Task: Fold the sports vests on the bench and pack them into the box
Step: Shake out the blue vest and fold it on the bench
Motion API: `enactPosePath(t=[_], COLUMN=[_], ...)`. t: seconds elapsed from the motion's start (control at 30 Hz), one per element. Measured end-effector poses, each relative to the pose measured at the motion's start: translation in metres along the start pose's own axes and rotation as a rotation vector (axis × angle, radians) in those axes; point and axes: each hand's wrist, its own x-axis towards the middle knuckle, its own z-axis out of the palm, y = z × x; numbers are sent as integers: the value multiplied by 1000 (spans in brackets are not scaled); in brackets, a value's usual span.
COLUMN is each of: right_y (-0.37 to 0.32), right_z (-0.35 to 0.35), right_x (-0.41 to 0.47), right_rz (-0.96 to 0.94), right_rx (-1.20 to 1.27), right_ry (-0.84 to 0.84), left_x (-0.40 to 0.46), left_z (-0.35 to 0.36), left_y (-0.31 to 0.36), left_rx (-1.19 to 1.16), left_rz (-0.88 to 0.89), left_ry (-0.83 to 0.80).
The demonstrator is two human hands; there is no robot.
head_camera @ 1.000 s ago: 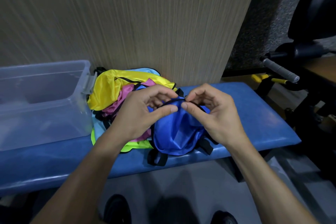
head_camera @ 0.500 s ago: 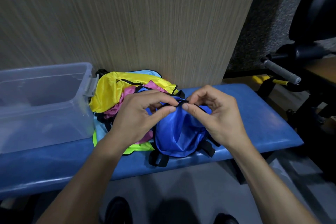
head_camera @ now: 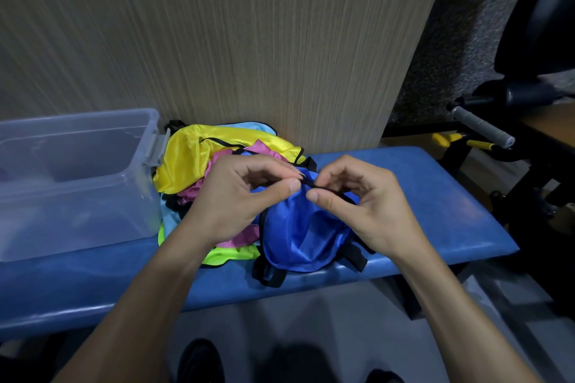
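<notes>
A royal blue vest (head_camera: 300, 235) with black trim lies bunched on the blue bench (head_camera: 435, 208), its straps hanging over the front edge. My left hand (head_camera: 239, 196) and my right hand (head_camera: 357, 199) both pinch its black-trimmed top edge, thumbs close together. Behind and left of it sits a heap of vests: a yellow vest (head_camera: 193, 158), a pink vest (head_camera: 242, 238), a neon green vest (head_camera: 230, 255) and a light blue vest (head_camera: 169, 221). The clear plastic box (head_camera: 77, 177) stands on the bench's left part; nothing shows inside it.
A wood-grain wall panel (head_camera: 249, 40) rises right behind the bench. Black gym equipment with a grey-gripped bar (head_camera: 480, 127) and yellow parts stands at the right. Grey floor and my dark shoes (head_camera: 200, 361) are below the bench's front edge.
Both hands stay pinching the blue vest's edge and have shifted their grip slightly along the trim; the vest's top is gathered a little higher. The pile and box have not moved.
</notes>
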Motion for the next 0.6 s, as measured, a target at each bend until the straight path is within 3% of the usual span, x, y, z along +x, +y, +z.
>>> enactPosePath(t=[0.13,0.4,0.6], right_y=[-1,4,-10], right_z=[-1,-2,-12], right_x=[-1,-3,-4], right_rz=[-7,-114,79], right_rx=[-49,-372,-67], right_ry=[-16,67,51], left_x=[0,0,12], left_z=[1,2,-20], left_y=[-1,8,41], left_rx=[25,84,126], left_rz=[24,60,113], left_ry=[28,77,26])
